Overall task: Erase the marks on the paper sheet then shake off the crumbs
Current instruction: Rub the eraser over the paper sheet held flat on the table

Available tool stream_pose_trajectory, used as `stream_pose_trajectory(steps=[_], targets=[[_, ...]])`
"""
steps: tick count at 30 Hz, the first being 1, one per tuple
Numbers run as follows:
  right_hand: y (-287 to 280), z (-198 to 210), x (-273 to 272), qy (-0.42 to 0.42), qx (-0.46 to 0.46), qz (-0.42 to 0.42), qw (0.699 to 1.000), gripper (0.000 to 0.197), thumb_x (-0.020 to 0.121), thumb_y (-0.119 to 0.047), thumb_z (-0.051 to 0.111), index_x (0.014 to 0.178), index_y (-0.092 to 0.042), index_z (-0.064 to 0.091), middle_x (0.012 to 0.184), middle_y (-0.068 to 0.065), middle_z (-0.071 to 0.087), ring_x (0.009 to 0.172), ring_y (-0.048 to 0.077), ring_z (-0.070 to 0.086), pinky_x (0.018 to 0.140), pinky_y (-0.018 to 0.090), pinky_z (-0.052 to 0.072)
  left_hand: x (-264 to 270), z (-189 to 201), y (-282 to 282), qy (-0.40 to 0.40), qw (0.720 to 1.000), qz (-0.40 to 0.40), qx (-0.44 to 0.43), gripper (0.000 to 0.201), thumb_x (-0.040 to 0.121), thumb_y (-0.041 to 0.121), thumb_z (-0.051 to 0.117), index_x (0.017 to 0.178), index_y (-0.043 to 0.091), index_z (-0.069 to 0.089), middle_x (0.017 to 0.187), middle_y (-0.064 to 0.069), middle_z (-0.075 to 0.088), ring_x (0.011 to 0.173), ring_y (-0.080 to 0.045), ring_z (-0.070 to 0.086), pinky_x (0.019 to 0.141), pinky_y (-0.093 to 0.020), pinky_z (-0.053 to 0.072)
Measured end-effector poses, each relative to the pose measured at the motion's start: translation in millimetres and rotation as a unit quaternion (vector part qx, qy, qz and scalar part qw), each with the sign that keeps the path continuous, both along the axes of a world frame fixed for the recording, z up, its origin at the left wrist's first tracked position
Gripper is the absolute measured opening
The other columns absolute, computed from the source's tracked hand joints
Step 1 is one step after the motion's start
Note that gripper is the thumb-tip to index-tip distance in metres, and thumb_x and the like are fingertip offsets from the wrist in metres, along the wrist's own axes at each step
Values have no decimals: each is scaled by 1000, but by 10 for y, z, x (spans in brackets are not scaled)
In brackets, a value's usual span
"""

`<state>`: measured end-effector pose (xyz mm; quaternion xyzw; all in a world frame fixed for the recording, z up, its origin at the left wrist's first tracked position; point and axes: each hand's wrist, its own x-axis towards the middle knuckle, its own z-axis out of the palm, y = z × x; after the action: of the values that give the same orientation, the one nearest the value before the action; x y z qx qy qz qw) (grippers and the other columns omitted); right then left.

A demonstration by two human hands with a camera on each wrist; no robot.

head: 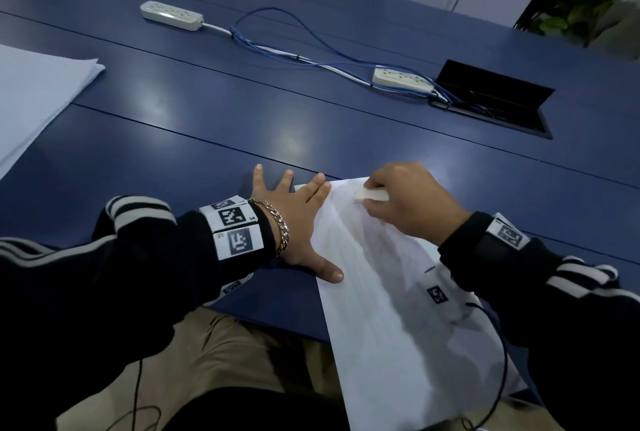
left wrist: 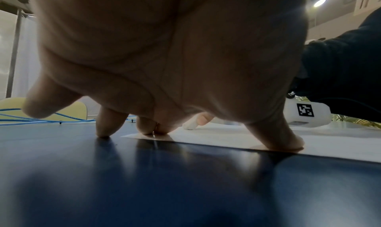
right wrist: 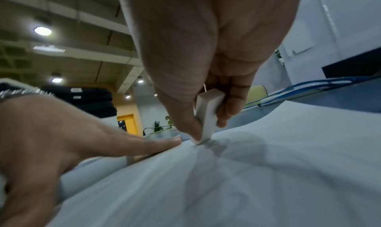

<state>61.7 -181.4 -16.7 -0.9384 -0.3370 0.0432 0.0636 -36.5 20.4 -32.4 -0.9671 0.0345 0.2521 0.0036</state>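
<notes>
Head view shows your left hand spread flat, fingers straight, holding nothing: two fingertips and the thumb press the left edge of the paper sheet, the other fingers on the blue table. That hold covers only one edge, and the sheet's near end overhangs the table toward your lap; a hard stroke away from that hand could, I judge, buckle or crease the paper, or drag it off. To the right, your right hand is curled over, thumb and fingers pinching the white eraser, its lower end touching the sheet near the far edge on a faint grey mark.
</notes>
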Motion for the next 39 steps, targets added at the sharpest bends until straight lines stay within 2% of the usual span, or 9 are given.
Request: stream_pose_trajectory(steps=[4, 8, 13, 17, 21, 26, 29, 31, 39], targets=[[-61, 38, 48, 46, 42, -21, 998, 35, 84, -46, 74, 108, -20, 75, 102, -8, 73, 91, 10, 58, 79, 18, 41, -83, -75, 20, -35, 999, -21, -4, 157, 46, 115, 25, 164, 23, -20, 173, 6, -22, 160, -37, -14, 116, -76, -12], [-103, 62, 64, 84, 80, -35, 993, 30, 81, -40, 79, 105, -21, 76, 93, -12, 73, 87, 6, 60, 69, 0, 36, -94, -43, -20, -41, 998, -24, -37, 154, 53, 111, 38, 165, 20, -14, 172, 5, -26, 159, -35, -19, 122, -72, -7], [-74, 80, 69, 83, 70, -34, 993, 33, 80, -44, 78, 104, -22, 76, 95, -11, 74, 87, 5, 60, 71, 5, 39, 81, 13, -71, -7, 998, -28, -54, 164, 46, 107, 57, 163, 23, -21, 173, 6, -25, 159, -34, -22, 120, -74, -10], [-20, 48, 24, 57, 42, -39, 997, 32, 82, -47, 72, 100, -21, 73, 94, -8, 73, 93, 17, 63, 83, 29, 51, 87, -46, -17, 3, 999, 4, -41, 172, 33, 111, 51, 162, 28, -25, 171, 11, -28, 156, -37, -29, 114, -78, -18], [143, -2, -117, 3, 31, -17, 999, 28, 85, -40, 65, 100, -17, 70, 98, -1, 70, 96, 24, 62, 87, 37, 48, 58, -48, -6, 17, 999, 18, -42, 172, 33, 112, 51, 160, 28, -29, 167, 14, -35, 155, -36, -30, 114, -78, -16], [256, -10, -306, 11, -2, 63, 998, 30, 88, -41, 63, 102, -15, 68, 94, 3, 64, 91, 25, 59, 78, 37, 45, 65, -28, -10, 23, 999, 10, -29, 170, 35, 112, 49, 158, 27, -33, 165, 14, -40, 155, -37, -31, 112, -79, -17], [236, 28, -102, 13, -2, 25, 1000, 32, 87, -41, 65, 109, -18, 70, 99, 2, 65, 98, 25, 60, 75, 33, 38, 53, -28, -14, 21, 999, 15, -31, 170, 34, 112, 50, 159, 29, -32, 166, 16, -38, 156, -35, -30, 110, -80, -20], [243, 63, -20, 6, 13, -13, 1000, 30, 87, -39, 64, 106, -16, 70, 99, 3, 66, 99, 27, 61, 78, 35, 44, 52, -28, -19, 20, 999, 19, -34, 171, 32, 112, 49, 159, 29, -31, 166, 16, -37, 156, -35, -29, 109, -82, -20], [287, 100, -68, 10, -11, 34, 999, 32, 87, -38, 66, 110, -15, 70, 101, 5, 68, 100, 30, 61, 84, 40, 49, 45, -1, -34, 27, 999, 19, -30, 172, 33, 112, 50, 158, 29, -33, 165, 17, -39, 156, -35, -29, 108, -84, -17]])
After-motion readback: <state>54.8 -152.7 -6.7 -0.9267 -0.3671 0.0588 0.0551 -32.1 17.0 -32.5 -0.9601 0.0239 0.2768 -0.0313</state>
